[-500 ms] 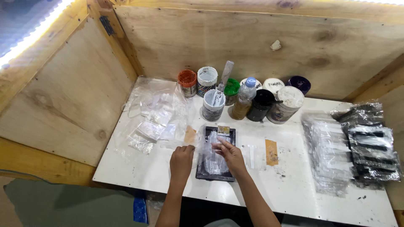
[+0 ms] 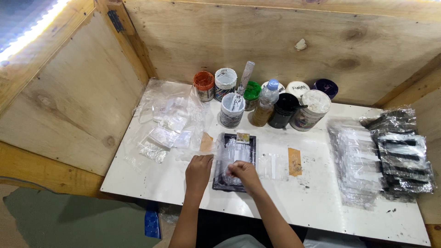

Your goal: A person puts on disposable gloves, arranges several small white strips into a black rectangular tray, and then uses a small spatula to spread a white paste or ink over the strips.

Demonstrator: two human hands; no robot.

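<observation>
Right hand grip: right hand (image 2: 243, 173) is closed, fingertips pinching a clear plastic sleeve (image 2: 234, 154) that lies over the dark tray (image 2: 221, 183).
Left hand grip: left hand (image 2: 199, 169) rests knuckles-up at the tray's left edge, fingers curled; whether it pinches the sleeve or only presses there cannot be told.
Dark tray: flat on the white desk (image 2: 294, 202), near the front edge, about midway along it, with a small tan piece at its far end.
Loose clear bags (image 2: 167, 126): heaped toward the desk's back-left corner, well apart from the hands.
Paint jars (image 2: 229, 110): a cluster along the back edge, with orange, white, green, black and purple lids or rims, a small bottle with a blue cap (image 2: 266, 102) among them.
Brown strip (image 2: 294, 161): lying flat just right of the tray, on another clear sleeve.
Packed sleeves (image 2: 356, 158): stacked in a pile near the right edge; beside them, at that edge, a stack with black contents (image 2: 404, 158).
Surround: plywood walls (image 2: 73, 96) close in the back and left.
</observation>
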